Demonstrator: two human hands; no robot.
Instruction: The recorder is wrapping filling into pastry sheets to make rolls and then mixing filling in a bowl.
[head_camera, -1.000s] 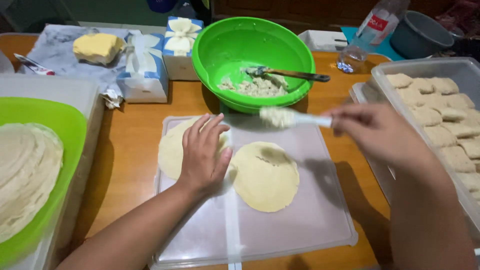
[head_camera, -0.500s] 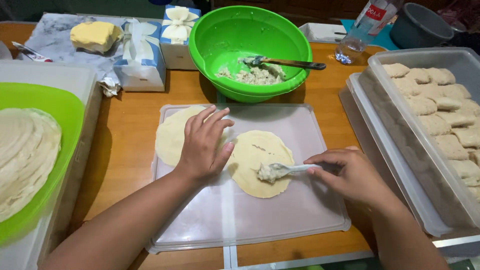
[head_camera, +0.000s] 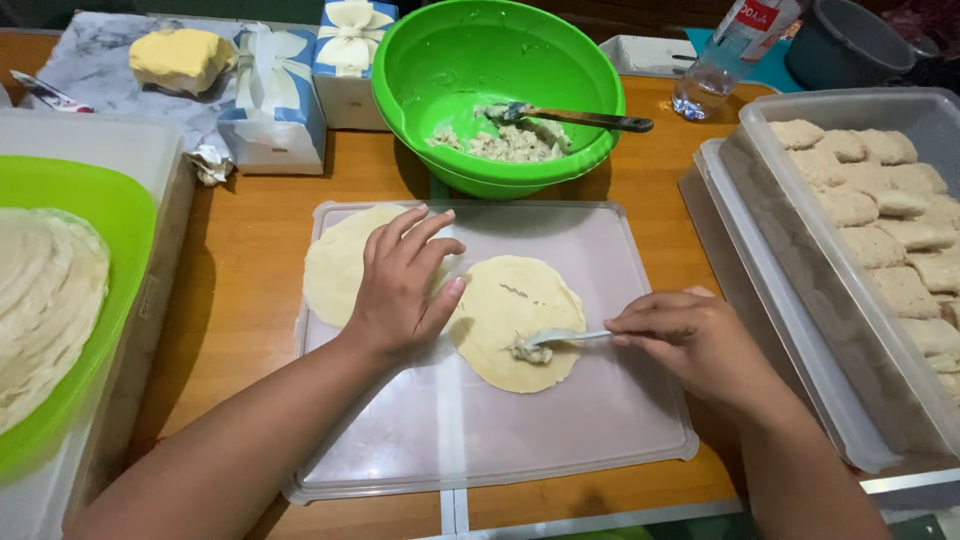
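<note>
Two thin round pale wrappers lie on a translucent plastic board (head_camera: 600, 450). My left hand (head_camera: 402, 285) rests flat, fingers spread, over the left wrapper (head_camera: 335, 260) and touches the edge of the right wrapper (head_camera: 515, 305). My right hand (head_camera: 690, 335) grips a spoon (head_camera: 560, 338) whose tip presses a lump of pale filling (head_camera: 528, 350) onto the lower part of the right wrapper.
Behind the board a green bowl (head_camera: 440, 60) holds filling and another spoon (head_camera: 580, 118). A clear bin (head_camera: 800, 260) of folded breaded pieces is at the right. A green tray (head_camera: 110, 210) with stacked wrappers is at the left. Tissue boxes, a yellow block and a bottle stand at the back.
My right hand carried the loaded spoon from near the bowl down onto the right wrapper and now lays the filling there. My left hand stayed on the wrappers.
</note>
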